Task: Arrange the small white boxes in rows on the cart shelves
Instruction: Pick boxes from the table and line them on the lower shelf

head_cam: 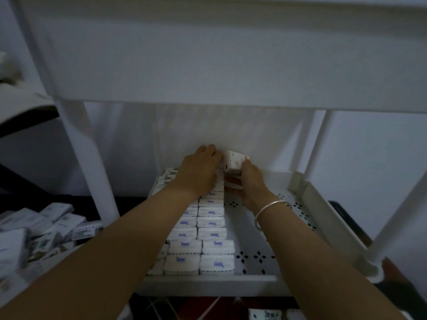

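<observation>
Small white boxes (211, 234) with blue marks and dashed edges stand in rows on the left half of the cart's lower shelf (258, 255). My left hand (198, 172) rests flat on the far boxes of these rows, fingers stretched toward the back wall. My right hand (250, 181) grips a small white box (234, 162) at the far end of the shelf, tilted, just right of the rows. More white boxes show under that hand, partly hidden.
The shelf's right half shows its diamond-hole floor and a raised rim (323, 204). The upper shelf (231, 65) hangs low overhead. A loose pile of boxes (44, 229) lies left of the cart leg (92, 158). More boxes (265, 315) sit below.
</observation>
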Available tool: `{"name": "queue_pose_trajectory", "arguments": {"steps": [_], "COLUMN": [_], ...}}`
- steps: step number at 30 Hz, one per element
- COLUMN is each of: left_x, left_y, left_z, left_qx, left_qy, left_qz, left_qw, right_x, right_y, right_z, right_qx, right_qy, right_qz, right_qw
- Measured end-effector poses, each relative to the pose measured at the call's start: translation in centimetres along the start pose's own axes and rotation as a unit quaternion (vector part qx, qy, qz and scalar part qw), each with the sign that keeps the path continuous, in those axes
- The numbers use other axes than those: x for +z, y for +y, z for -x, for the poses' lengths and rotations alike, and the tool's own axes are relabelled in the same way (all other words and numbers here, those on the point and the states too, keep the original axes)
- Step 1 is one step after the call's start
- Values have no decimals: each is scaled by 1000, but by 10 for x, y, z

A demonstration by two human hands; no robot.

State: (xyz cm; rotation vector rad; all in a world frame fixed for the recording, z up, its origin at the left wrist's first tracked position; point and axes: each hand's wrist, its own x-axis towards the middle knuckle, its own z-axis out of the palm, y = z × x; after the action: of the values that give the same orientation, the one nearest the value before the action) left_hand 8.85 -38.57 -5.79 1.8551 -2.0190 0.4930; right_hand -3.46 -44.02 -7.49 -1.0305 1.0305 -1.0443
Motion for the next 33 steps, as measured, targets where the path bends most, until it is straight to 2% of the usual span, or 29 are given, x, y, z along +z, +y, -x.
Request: {"name": "queue_pose_trajectory", "arguments": {"steps": [4,7,9,11,13,14,16,18,19,22,25,30,33], "left_x": [0,0,0,-2,-5,-7,-11,-16,-18,-29,-50,-97,-127], "left_y": [0,3,6,9,12,14,15,16,18,27,39,63,84], "left_z": [2,5,7,9,13,16,24,34,40,58,76,105,128], "left_qx": [-22,-34,-41,-59,-66,-61,-52,-36,-29,-16,-7,35,55], "left_qy": [-73,-101,-121,-158,-201,-216,-219,-218,-220,-227,-220,-181,-150], "left_qz": [-6,1,-3,16,30,26,5,-2,3,24,59,78,96], "left_qw": [997,994,992,986,977,974,974,975,975,973,974,980,982], "right_x": [-3,-11,-16,-20,-29,-37,-55,-71,-77,-87,-91,-93,-94], "right_y": [-3,-12,-21,-29,-35,-37,-42,-46,-46,-38,-24,-10,-8], "right_z": [6,16,27,42,64,77,105,131,141,162,169,171,178], "right_qx": [1,-65,-134,-188,-243,-282,-339,-339,-326,-269,-233,-197,-167], "right_qy": [7,38,58,64,61,56,28,-26,-62,-167,-219,-223,-196], "right_qz": [-12,-16,48,161,268,324,462,564,588,588,558,574,558], "right_qw": [1000,997,988,967,930,901,819,752,738,744,766,763,789]}}
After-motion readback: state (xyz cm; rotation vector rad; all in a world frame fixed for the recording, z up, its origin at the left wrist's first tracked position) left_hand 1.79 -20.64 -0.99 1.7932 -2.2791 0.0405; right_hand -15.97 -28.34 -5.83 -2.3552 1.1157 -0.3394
